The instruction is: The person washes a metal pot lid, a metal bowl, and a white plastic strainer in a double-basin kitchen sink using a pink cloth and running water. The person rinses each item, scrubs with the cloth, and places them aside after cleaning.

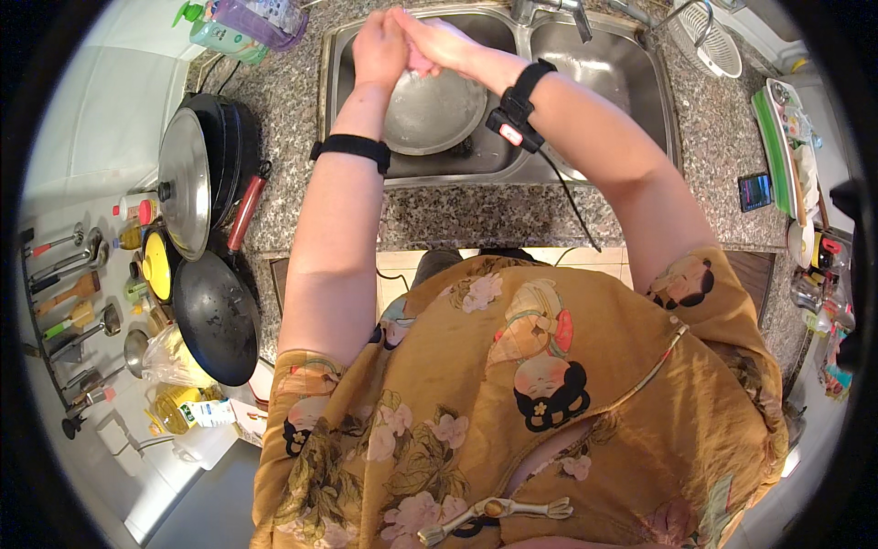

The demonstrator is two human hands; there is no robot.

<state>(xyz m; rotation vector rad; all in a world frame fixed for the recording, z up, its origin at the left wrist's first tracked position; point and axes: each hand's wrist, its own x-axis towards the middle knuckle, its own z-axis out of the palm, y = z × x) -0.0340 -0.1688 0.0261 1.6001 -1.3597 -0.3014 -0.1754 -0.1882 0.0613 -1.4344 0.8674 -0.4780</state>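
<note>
Above the left basin of a double stainless steel sink (504, 154), my two hands are pressed together. My left hand (378, 53) closes around one side of a pink cloth-like item (416, 60). From the other side my right hand (442, 42) grips the same item, their fingers meeting at the top. Most of the pink item is hidden by the hands, so its exact kind is unclear. Beneath them a round metal bowl (435, 117) rests in the basin, with what looks like water inside. Black straps circle both wrists, and the right one carries a small device (513, 130) with a cable.
A faucet (554, 15) stands behind the basins. Soap bottles (230, 34) sit at the back left. Stacked pans with a metal lid (186, 185) and a black wok (218, 316) line the left side. On the right lie a phone (754, 192) and a white strainer basket (706, 41).
</note>
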